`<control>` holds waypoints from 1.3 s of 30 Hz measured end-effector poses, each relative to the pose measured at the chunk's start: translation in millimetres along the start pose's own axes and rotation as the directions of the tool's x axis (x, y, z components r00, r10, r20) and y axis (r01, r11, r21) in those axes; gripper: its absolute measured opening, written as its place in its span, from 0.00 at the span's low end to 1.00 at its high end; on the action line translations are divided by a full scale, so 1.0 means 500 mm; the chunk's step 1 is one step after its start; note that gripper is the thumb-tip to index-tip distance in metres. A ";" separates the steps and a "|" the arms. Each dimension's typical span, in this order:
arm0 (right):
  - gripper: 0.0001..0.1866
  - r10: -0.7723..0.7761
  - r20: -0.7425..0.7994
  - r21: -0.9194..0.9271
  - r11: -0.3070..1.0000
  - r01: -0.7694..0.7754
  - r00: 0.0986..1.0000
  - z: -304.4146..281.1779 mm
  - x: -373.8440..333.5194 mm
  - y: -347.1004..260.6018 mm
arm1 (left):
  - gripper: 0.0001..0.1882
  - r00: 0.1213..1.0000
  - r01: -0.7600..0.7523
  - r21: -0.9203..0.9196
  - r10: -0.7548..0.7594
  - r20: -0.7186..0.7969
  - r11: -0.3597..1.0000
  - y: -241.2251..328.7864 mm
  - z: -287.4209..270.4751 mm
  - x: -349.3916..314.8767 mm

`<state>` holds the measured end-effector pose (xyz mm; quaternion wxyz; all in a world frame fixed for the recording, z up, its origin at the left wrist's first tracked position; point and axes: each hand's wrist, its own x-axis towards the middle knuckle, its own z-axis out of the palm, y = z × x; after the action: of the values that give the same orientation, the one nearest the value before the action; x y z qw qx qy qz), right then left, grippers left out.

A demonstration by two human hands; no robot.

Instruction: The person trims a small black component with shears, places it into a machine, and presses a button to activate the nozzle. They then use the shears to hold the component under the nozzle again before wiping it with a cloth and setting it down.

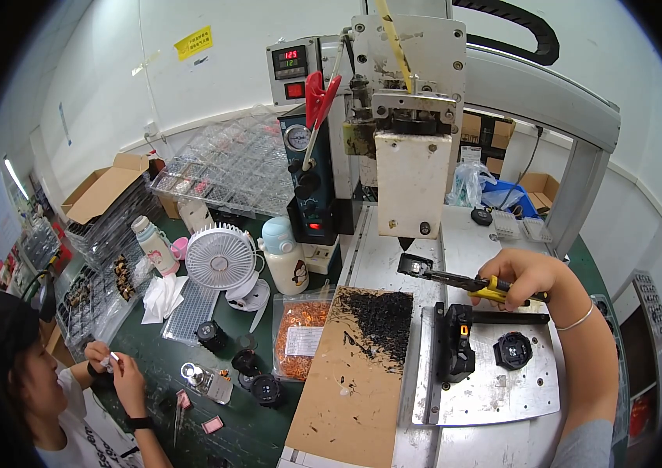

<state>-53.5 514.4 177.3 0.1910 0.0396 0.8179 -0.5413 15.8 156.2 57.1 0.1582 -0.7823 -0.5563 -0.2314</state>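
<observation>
My right hand (530, 279) comes in from the right and is closed around yellow-and-black pliers (495, 290). At the tip of the pliers is a small black part (415, 266), ring-like or cup-like. It hangs just below the dark nozzle tip (405, 243) of a white machine head (413, 179); whether the two touch I cannot tell. Beneath the pliers, on a metal fixture plate (502, 394), stand a black block (457, 343) with a small lit orange display and a round black watch-like case (513, 351). My left hand is out of view.
Brown cardboard (354, 398) carries a heap of black scraps (378, 316). Left of it lie a bag of orange pieces (300, 335), a white fan (222, 257), bottles and black round parts. A co-worker (42, 382) sits at the far left, both hands on a small white thing.
</observation>
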 end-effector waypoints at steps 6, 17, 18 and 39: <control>0.26 -0.009 0.008 0.004 1.000 0.009 1.000 -0.001 0.000 -0.001 | 0.20 1.000 -0.015 0.006 0.014 0.010 1.000 -0.003 -0.001 -0.001; 0.26 -0.003 0.018 0.013 1.000 0.003 1.000 -0.006 -0.002 0.005 | 0.21 1.000 -0.015 0.031 0.015 -0.006 0.999 0.001 0.007 -0.003; 0.26 0.001 0.019 -0.001 1.000 -0.001 1.000 -0.006 -0.002 0.004 | 0.21 1.000 -0.014 0.031 0.014 -0.011 0.999 0.001 0.008 -0.004; 0.26 0.068 -0.022 -0.036 0.997 -0.069 0.997 0.000 0.021 0.008 | 0.21 1.000 -0.016 0.008 0.016 0.004 1.000 -0.001 0.003 0.002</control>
<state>-62.2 514.5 170.1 0.2017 0.0698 0.8278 -0.5188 16.1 157.7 56.2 0.1620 -0.7865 -0.5514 -0.2263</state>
